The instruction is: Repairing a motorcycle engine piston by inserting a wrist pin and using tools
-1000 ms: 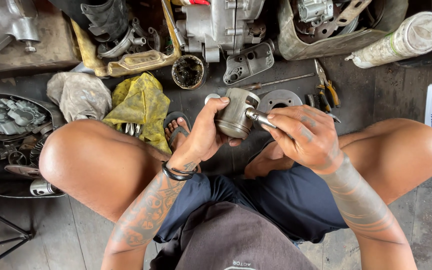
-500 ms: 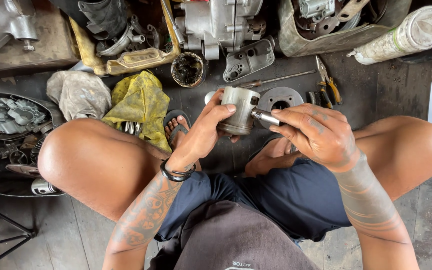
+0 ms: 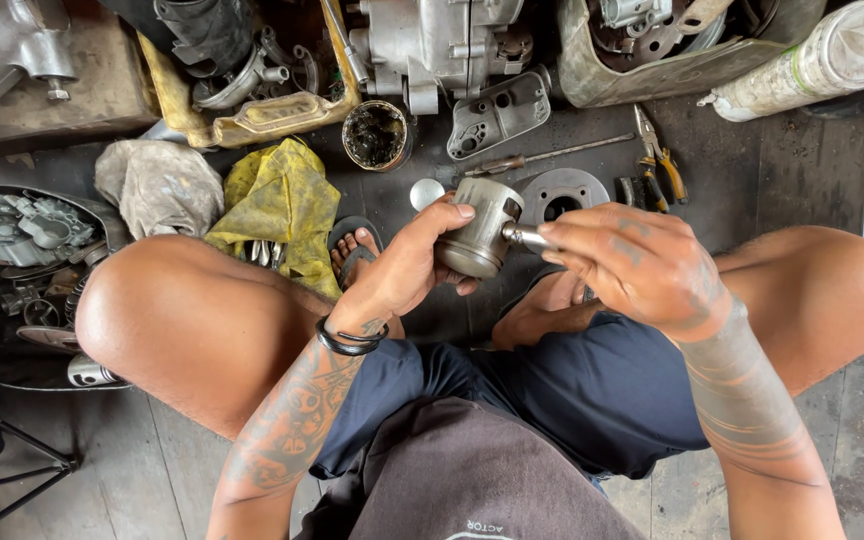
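The left hand (image 3: 407, 265) is gripping a grey metal piston (image 3: 480, 235) above the person's crossed legs, fingers wrapped around its skirt. The right hand (image 3: 642, 265) is pinching a steel pin (image 3: 527, 238) that is sticking out of the piston's side. Pliers (image 3: 657, 155) and a yellow rag (image 3: 282, 205) are lying on the floor (image 3: 752, 190) beyond.

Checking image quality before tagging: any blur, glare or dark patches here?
Head view: the piston and both hands, left hand and right hand, are sharp; soft even daylight, no harsh glare; the top edge and left corner fall into shadow.
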